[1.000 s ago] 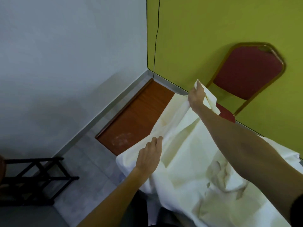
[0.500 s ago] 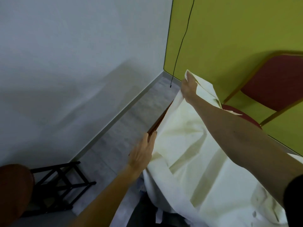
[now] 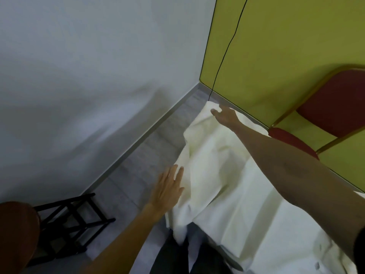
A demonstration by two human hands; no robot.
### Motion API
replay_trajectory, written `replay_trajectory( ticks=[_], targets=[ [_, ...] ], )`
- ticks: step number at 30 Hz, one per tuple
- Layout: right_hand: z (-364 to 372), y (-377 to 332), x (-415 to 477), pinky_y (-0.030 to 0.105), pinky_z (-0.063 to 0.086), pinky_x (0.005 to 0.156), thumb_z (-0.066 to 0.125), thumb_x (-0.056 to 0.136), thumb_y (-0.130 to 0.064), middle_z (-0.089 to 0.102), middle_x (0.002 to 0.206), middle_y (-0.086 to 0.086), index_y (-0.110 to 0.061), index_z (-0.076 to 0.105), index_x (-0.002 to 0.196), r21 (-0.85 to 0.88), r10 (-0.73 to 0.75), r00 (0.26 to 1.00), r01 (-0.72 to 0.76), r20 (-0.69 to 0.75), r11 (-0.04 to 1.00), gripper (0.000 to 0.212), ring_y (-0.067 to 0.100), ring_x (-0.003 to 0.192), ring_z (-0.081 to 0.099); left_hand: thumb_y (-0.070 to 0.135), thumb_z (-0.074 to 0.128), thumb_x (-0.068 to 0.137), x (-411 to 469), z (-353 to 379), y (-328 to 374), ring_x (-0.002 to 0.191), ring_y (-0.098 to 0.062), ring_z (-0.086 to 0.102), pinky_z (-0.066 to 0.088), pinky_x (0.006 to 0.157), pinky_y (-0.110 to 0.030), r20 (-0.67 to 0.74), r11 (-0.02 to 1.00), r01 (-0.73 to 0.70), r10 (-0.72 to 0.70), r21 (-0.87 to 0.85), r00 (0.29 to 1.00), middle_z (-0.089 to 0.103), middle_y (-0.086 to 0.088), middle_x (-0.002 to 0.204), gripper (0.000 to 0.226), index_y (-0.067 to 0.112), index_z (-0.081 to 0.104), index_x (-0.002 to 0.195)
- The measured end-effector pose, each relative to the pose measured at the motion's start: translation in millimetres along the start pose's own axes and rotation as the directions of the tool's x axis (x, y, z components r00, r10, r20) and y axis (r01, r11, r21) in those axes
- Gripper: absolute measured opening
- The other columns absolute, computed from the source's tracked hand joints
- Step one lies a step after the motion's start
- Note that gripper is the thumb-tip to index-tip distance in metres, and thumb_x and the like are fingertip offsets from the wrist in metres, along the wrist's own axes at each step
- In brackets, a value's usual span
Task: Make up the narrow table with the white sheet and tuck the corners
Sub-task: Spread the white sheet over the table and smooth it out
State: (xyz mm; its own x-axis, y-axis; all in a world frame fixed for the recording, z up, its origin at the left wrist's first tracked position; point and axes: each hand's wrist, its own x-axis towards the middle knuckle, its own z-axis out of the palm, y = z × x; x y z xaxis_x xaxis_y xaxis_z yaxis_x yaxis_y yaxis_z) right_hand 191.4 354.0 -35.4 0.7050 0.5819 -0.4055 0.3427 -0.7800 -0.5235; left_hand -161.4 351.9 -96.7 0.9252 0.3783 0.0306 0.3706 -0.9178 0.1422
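The white sheet point(image 3: 227, 175) lies rumpled over the narrow table, which it hides completely. One edge hangs down over the near left side. My right hand point(image 3: 225, 115) reaches to the far corner of the sheet and pinches the cloth there, low against the tabletop. With its fingers straight, my left hand point(image 3: 169, 186) touches the hanging left edge of the sheet by the near corner.
A red chair with a gold frame point(image 3: 324, 115) stands against the green wall just right of the table. A black cable point(image 3: 227, 48) hangs down that wall. A black folding rack point(image 3: 73, 218) and a brown round object point(image 3: 17, 230) stand at lower left on the grey floor.
My right hand has lowered the sheet corner from the air onto the far end of the table. The bare wood no longer shows. My left hand has slid along the left edge.
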Motion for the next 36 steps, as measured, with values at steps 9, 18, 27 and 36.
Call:
replay_trajectory(
  ticks=[9, 18, 27, 36],
  targets=[
    [21.0, 77.2, -28.3, 0.051, 0.032, 0.114, 0.048, 0.100, -0.048, 0.036, 0.153, 0.018, -0.011, 0.024, 0.155, -0.322, 0.029, 0.995, 0.001, 0.090, 0.947, 0.070, 0.035, 0.142, 0.034, 0.062, 0.057, 0.087, 1.3, 31.1, 49.4, 0.146, -0.041, 0.026, 0.032, 0.115, -0.054, 0.163, 0.988, 0.052, -0.028, -0.145, 0.986, 0.027, -0.020, 0.159, 0.087, 0.009, 0.034, 0.151],
    [60.1, 102.4, -45.5, 0.045, 0.035, 0.109, 0.044, 0.103, -0.039, 0.031, 0.158, 0.009, -0.010, 0.039, 0.147, -0.489, -0.113, 0.992, 0.073, -0.053, 0.869, 0.052, 0.032, 0.143, 0.030, 0.006, 0.046, 0.087, -19.2, 34.6, 22.6, 0.135, -0.044, 0.044, 0.048, 0.102, -0.051, 0.134, 0.997, 0.044, -0.035, -0.064, 0.990, 0.037, -0.025, 0.152, 0.056, 0.003, 0.049, 0.142],
    [64.4, 83.9, -43.5, 0.040, 0.048, 0.076, 0.045, 0.100, -0.010, 0.070, 0.096, 0.017, -0.003, 0.069, 0.098, -0.518, -0.274, 0.931, 0.117, -0.240, 0.848, 0.025, 0.037, 0.087, 0.065, 0.019, 0.089, 0.068, -13.8, 17.1, -2.9, 0.115, -0.024, 0.066, 0.059, 0.085, -0.028, 0.104, 0.985, -0.094, 0.109, -0.143, 0.989, 0.063, -0.016, 0.131, 0.067, -0.001, 0.063, 0.127],
    [42.1, 29.3, -33.0, 0.039, 0.041, 0.065, 0.047, 0.090, 0.003, 0.067, 0.082, 0.019, -0.001, 0.064, 0.083, -0.523, -0.378, 0.869, 0.171, -0.319, 0.835, 0.019, 0.039, 0.073, 0.062, 0.033, 0.067, 0.091, 9.9, -5.0, -55.8, 0.115, -0.010, 0.064, 0.048, 0.090, -0.012, 0.119, 0.979, 0.026, -0.001, -0.204, 0.993, 0.062, 0.005, 0.135, 0.048, 0.019, 0.058, 0.137]
  ],
)
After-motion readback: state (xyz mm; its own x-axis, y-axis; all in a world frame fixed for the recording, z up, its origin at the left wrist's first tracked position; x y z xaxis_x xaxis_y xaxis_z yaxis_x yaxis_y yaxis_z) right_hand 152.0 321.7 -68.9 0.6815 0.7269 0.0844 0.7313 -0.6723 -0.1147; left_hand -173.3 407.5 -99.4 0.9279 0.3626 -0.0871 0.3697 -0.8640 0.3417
